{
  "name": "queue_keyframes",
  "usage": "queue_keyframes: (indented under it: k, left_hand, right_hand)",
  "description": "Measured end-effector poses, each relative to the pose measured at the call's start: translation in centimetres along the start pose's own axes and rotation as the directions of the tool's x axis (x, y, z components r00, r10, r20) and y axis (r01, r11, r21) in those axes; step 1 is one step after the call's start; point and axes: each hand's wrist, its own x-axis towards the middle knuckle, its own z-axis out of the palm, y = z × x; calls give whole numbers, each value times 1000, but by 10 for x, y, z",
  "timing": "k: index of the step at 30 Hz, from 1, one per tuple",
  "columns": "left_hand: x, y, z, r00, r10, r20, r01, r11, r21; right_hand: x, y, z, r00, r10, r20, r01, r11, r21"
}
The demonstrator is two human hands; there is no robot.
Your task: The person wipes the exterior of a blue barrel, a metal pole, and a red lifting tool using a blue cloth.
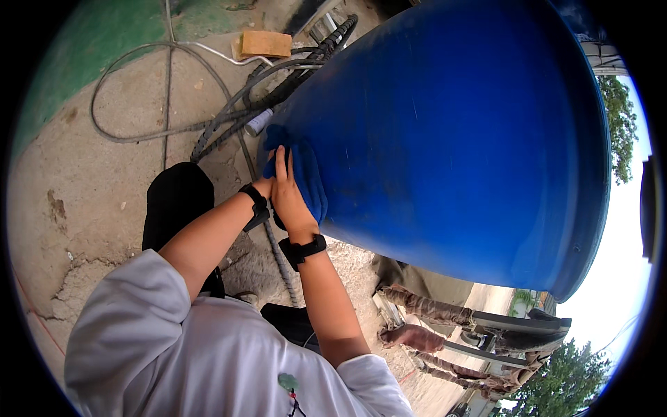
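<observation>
A big blue plastic barrel [445, 132] fills the upper right, its lower end close in front of me. Against that end lies a folded dark blue cloth [313, 184]. My right hand [292, 203] holds the cloth against the barrel, with one or two fingers stretched upward over it. Tucked just left of it, my left hand [265, 185] touches or nearly touches the right; its fingers are hidden behind the right hand and the cloth. Black bands circle both wrists.
Cables and a dark hose [208, 139] loop over the concrete floor at left. A small can [259, 122] lies by the barrel, with an orange-brown brick [267, 44] farther off. Below the barrel at right stands a rack with cloth-wrapped bars [431, 306].
</observation>
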Motion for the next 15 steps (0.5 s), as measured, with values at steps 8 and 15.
queue_keyframes:
  k: [8, 15]
  left_hand:
    - [9, 81, 10, 996, 54, 75, -44, 989, -139]
    - [141, 265, -15, 819, 558, 136, -571, 815, 96]
  right_hand:
    - [-90, 24, 13, 917, 3, -399, 13, 999, 38]
    - [-5, 0, -95, 763, 49, -645, 6, 997, 82]
